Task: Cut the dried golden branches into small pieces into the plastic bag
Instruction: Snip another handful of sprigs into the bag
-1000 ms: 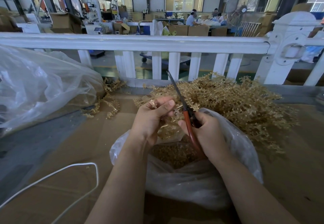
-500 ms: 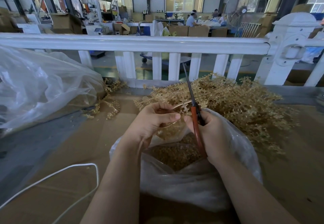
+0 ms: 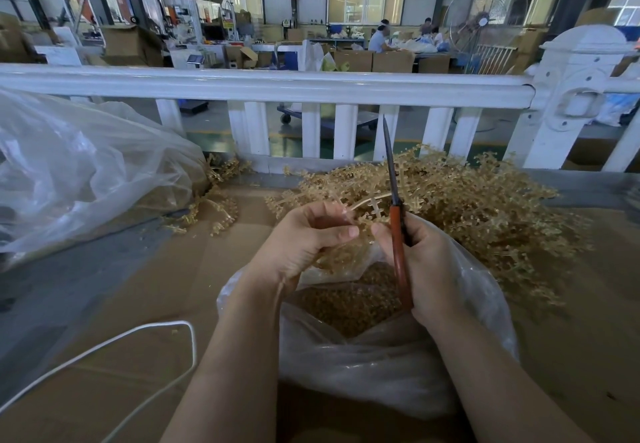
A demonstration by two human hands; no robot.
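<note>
A clear plastic bag [image 3: 381,366] stands open in front of me, with small golden cuttings [image 3: 346,307] inside. Behind it lies a big pile of dried golden branches [image 3: 485,214]. My left hand [image 3: 304,238] pinches a golden branch [image 3: 363,205] over the bag's mouth. My right hand [image 3: 429,269] grips red-handled scissors [image 3: 398,245], blades closed and pointing up and away, right beside the held branch.
A white railing [image 3: 277,84] runs across just behind the pile. A large crumpled plastic bag [image 3: 76,172] with more branches lies at the left. A white cord [image 3: 145,335] loops on the brown cardboard tabletop [image 3: 138,304] near my left forearm.
The scissors have swung from leaning left to nearly upright and shifted right. My left hand has drawn a fresh branch stem up between the two hands.
</note>
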